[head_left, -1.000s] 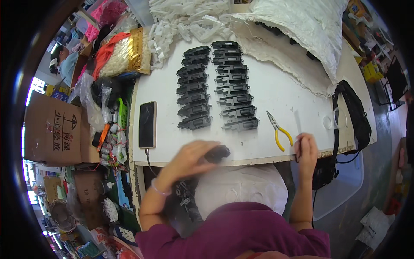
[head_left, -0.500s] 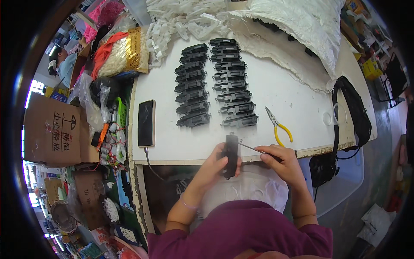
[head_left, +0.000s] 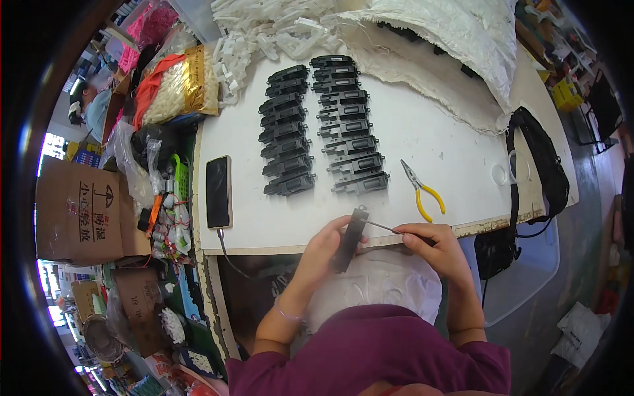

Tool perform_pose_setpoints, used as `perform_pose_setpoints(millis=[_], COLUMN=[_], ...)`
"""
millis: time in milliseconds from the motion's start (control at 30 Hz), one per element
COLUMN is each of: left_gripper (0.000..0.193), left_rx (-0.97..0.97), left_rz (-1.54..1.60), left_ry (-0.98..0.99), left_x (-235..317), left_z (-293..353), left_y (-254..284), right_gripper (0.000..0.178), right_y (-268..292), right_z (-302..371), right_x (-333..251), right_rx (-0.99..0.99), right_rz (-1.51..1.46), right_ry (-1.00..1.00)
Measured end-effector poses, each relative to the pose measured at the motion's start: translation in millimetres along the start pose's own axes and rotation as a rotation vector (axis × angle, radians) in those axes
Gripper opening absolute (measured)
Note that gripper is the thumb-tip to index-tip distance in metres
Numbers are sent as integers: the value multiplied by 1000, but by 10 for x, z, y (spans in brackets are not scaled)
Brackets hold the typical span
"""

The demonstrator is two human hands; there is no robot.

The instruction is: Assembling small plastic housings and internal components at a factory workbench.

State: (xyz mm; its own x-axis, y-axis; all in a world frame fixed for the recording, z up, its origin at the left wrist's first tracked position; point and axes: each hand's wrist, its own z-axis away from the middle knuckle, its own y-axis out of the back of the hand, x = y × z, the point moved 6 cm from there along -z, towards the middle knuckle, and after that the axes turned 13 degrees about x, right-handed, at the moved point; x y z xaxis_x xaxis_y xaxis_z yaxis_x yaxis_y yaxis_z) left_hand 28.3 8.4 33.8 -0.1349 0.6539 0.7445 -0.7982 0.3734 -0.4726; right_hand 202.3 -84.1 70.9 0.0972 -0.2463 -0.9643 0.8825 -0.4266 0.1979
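Note:
My left hand (head_left: 327, 247) is closed around a long black plastic housing (head_left: 351, 241), held tilted just off the table's front edge. In my right hand (head_left: 432, 245) is a thin tool with a dark handle and a slender metal shaft (head_left: 381, 226), which looks like a screwdriver. Its tip reaches the upper part of the housing; whether it touches cannot be made out. Beyond my hands, similar black housings lie in two columns, a left one (head_left: 284, 132) and a right one (head_left: 347, 125). Long-nose pliers with yellow handles (head_left: 422, 191) rest to the right.
A phone (head_left: 218, 191) with a cable lies at the table's left. White plastic parts (head_left: 277, 33) are heaped at the back, beside an open woven sack (head_left: 436, 59). A black bag (head_left: 538, 165) hangs over the right edge. Cartons (head_left: 79, 211) stand at left.
The housing in my left hand has turned, its top leaning right and its face showing differently. My right hand keeps the tool near its upper part. The whole view has shifted slightly.

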Motion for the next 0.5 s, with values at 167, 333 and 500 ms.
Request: perform_pose_setpoints(millis=[167,333,500], left_gripper=[51,56,65], left_rx=[-41,-30,-80], left_rz=[-416,-289,-413], left_ry=[-298,-165,-211], left_x=[145,188,123], left_z=[26,51,48], left_y=[16,-31,1], right_gripper=[21,20,20], right_y=[-14,18,13], right_z=[20,32,33], right_x=[-4,-38,-71], right_rx=[-12,26,-8], right_rz=[-17,-4,52], right_ry=[-18,40,36])
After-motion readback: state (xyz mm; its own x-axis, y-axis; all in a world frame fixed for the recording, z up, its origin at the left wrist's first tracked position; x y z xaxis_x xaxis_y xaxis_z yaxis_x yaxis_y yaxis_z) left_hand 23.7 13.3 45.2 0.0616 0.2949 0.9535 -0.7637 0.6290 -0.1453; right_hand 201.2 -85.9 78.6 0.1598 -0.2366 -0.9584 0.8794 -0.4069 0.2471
